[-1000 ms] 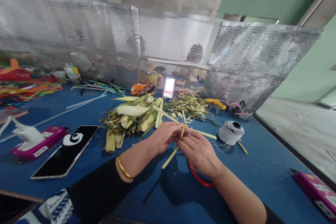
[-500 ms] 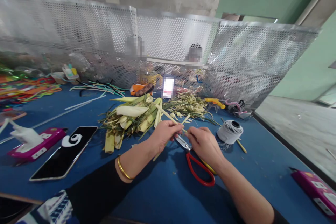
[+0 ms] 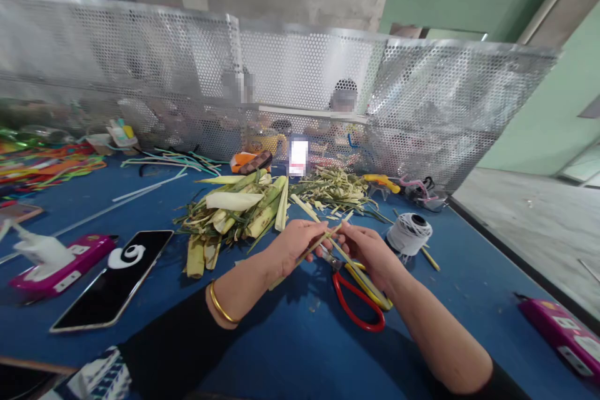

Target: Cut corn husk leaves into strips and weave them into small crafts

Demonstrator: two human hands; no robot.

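Note:
My left hand [image 3: 300, 239] pinches pale green husk strips [image 3: 344, 249] where they cross, in the middle of the view. Close by on the right, my right hand [image 3: 365, 248] has its thumb and fingers closed on the same crossed strips. One strip slants from upper left to lower right beneath the hands; another runs from the lower left up between the fingertips. Under the strips lie scissors [image 3: 357, 312] with red and yellow handle loops, their blades partly covered by my hands. The exact grip at the fingertips is partly hidden.
A pile of husks [image 3: 234, 212] lies left of my hands, with shredded strips [image 3: 335, 190] behind. Right stands a white string spool [image 3: 409, 234]. A phone [image 3: 115, 281] and magenta box [image 3: 60, 265] lie left, another magenta box [image 3: 562, 331] right. A perforated metal screen [image 3: 300, 62] borders the back.
The strips have turned in my fingers: the long one now slants down to the right across the scissors instead of ending at my fingertips. Both hands stay close together.

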